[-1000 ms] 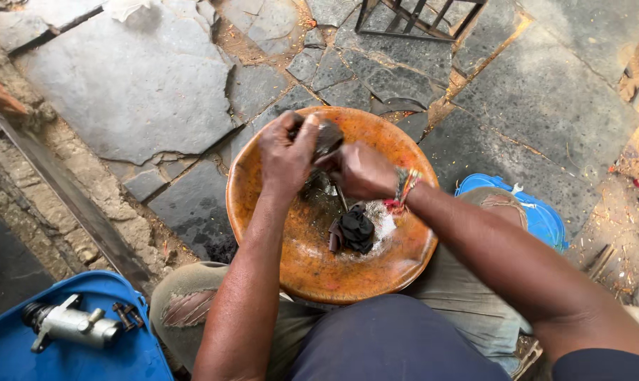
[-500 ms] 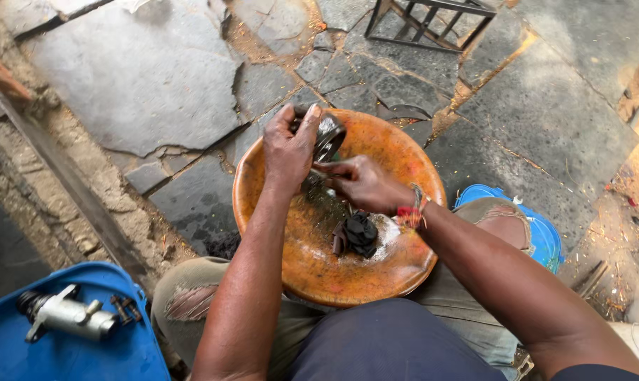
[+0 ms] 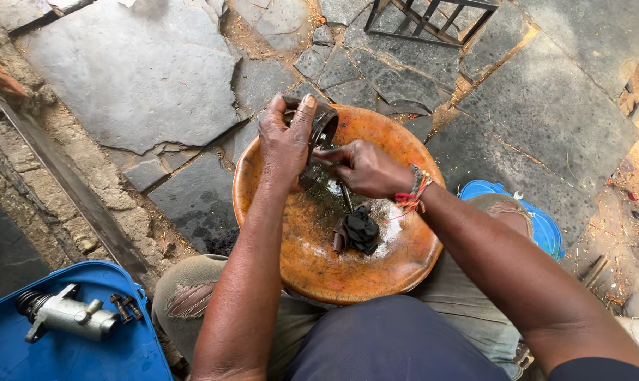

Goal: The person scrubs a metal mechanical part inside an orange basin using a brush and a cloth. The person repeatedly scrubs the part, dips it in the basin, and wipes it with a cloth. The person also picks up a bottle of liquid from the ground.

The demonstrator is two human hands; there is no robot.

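Over the far rim of the orange basin (image 3: 312,271), left hand (image 3: 285,144) grip is clamped on a dark metal cylinder part (image 3: 324,125); right hand (image 3: 365,169) fingers pinch at its lower edge. Below the grip: black rag (image 3: 360,229) in wet basin. Far lower-left: blue tray (image 3: 79,353) holding grey cylinder assembly (image 3: 67,316).

- Packages: none in view.
- Labels: none visible on any object in view.
- Signs: none in view.
- Screens: none in view.
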